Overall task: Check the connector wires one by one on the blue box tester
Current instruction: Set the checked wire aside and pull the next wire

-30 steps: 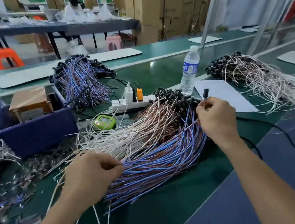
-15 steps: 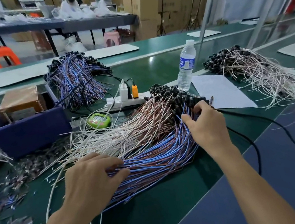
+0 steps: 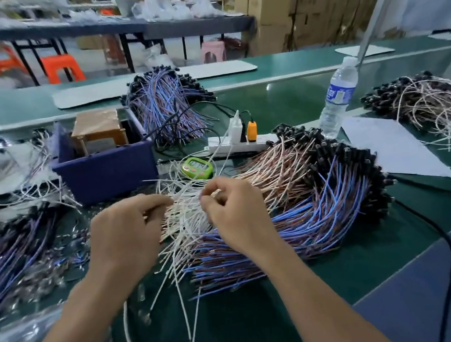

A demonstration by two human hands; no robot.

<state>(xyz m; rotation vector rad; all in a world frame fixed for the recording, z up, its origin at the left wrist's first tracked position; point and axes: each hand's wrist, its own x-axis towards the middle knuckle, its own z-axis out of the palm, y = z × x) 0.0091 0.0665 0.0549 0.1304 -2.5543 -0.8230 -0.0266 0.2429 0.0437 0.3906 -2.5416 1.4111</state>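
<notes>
A large fan of connector wires (image 3: 306, 203), blue, brown and white with black plugs at the far end, lies on the green table (image 3: 301, 283). My left hand (image 3: 124, 233) and my right hand (image 3: 235, 214) hover over the white wire ends (image 3: 185, 220) at the middle. Both have fingers curled and pinch thin wire ends between fingertips. The blue box tester (image 3: 106, 167) stands just behind my left hand, with a brown block (image 3: 97, 130) inside it.
A white power strip (image 3: 241, 143) with plugs and a green timer (image 3: 197, 168) sit behind the wires. A water bottle (image 3: 337, 99) and a paper sheet (image 3: 393, 146) lie at right. More wire bundles lie at far back (image 3: 166, 104), right (image 3: 436, 107) and left (image 3: 11, 251). A black cable (image 3: 446, 244) crosses the right edge.
My right hand left the black plug end and came left to the white wire ends. My left hand rose slightly and closed its fingers on wires. The view shifted rightward.
</notes>
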